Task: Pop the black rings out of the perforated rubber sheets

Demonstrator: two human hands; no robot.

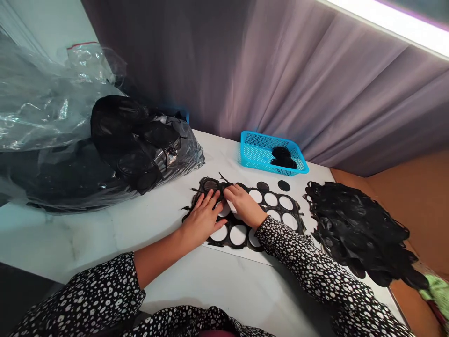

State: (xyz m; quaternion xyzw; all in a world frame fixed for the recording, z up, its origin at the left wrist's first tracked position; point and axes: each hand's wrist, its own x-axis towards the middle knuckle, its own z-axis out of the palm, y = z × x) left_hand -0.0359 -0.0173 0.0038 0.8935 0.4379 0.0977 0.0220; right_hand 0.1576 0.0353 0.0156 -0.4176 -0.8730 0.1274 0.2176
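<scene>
A black sheet [228, 229] with rows of round holes lies on the white table, and white shows through most of the holes. My left hand [204, 216] rests on its left part with the fingers spread. Beside it, my right hand [244, 203] has its fingers drawn together at the sheet's upper edge; what they hold, if anything, is hidden. A dark disc [211, 185] sits in the upper left hole. Two loose discs, one brownish [263, 186] and one black [284, 186], lie just beyond the sheet.
A blue basket [259, 164] with black discs stands at the back. At the right is a large pile of black pieces [358, 224] near brown cardboard [417, 192]. Clear plastic bags [45, 107] and a heap of black pieces [129, 140] fill the left. A grey curtain [280, 70] hangs behind.
</scene>
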